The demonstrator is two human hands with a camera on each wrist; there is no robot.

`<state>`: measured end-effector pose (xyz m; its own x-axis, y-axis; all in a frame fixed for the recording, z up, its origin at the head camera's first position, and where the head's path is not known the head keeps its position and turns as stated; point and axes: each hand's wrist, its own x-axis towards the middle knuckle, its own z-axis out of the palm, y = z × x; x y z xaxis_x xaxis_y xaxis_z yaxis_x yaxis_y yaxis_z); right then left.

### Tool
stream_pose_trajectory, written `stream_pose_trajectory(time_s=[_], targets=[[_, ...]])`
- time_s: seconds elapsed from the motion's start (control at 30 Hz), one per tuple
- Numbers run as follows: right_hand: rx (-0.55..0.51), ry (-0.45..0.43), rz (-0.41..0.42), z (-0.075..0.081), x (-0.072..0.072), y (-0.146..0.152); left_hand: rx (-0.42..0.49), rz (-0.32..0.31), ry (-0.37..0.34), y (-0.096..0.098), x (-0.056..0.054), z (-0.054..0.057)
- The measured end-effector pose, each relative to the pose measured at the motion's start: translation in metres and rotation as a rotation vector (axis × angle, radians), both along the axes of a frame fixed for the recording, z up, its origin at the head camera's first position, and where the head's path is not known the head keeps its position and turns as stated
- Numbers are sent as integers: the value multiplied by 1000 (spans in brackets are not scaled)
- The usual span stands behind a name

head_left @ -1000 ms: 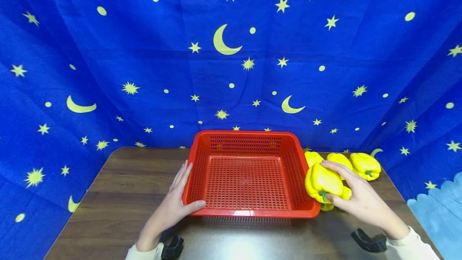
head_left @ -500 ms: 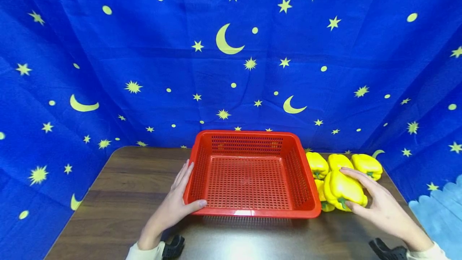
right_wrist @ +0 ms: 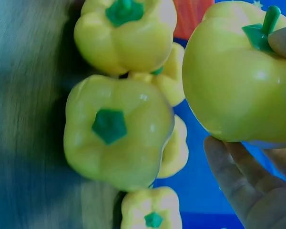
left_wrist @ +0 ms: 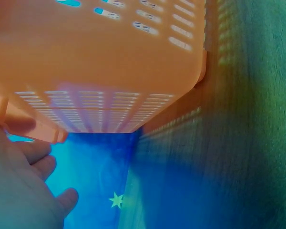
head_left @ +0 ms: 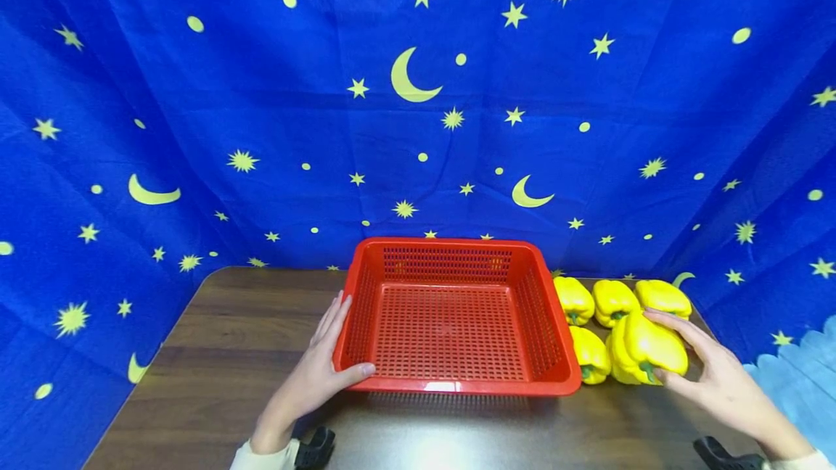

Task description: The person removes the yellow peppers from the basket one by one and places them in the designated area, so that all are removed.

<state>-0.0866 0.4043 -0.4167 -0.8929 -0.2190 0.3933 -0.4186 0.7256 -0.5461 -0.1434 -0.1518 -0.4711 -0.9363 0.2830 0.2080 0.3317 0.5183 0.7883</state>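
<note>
My right hand (head_left: 725, 383) grips a yellow bell pepper (head_left: 656, 347) between thumb and fingers. In the right wrist view this bell pepper (right_wrist: 238, 81) is lifted beside the others, its green stem by my thumb. In the head view it partly covers another bell pepper behind it. A bell pepper (head_left: 590, 355) sits against the right side of a red plastic basket (head_left: 457, 386), which holds nothing. My left hand (head_left: 313, 368) rests at the basket's front left corner, fingers straight along the left side and thumb on the front rim. The left wrist view shows the basket's slotted outer wall (left_wrist: 95, 67).
Several more yellow bell peppers stand right of the basket, among them one nearest it (head_left: 575, 299), a middle one (head_left: 614, 302) and one at the far right (head_left: 662, 297). A blue star-and-moon cloth (head_left: 294, 93) hangs behind the brown wooden table (head_left: 222, 354).
My right hand has moved right with the bell pepper, from beside the basket's rim to over the right end of the group. My left hand and the basket have stayed put.
</note>
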Motion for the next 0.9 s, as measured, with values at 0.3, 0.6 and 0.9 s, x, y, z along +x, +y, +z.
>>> stream_pose_trajectory(time_s=[0.3,0.6,0.9], targets=[[-17,-36,9,-6,-1,20,0,2,-1,0,0,1],[10,-28,17,-6,-4,40,-3,5,3,0,-2,1],[95,-78,-112,-16,-5,63,-12,9,-8,0,-1,0]])
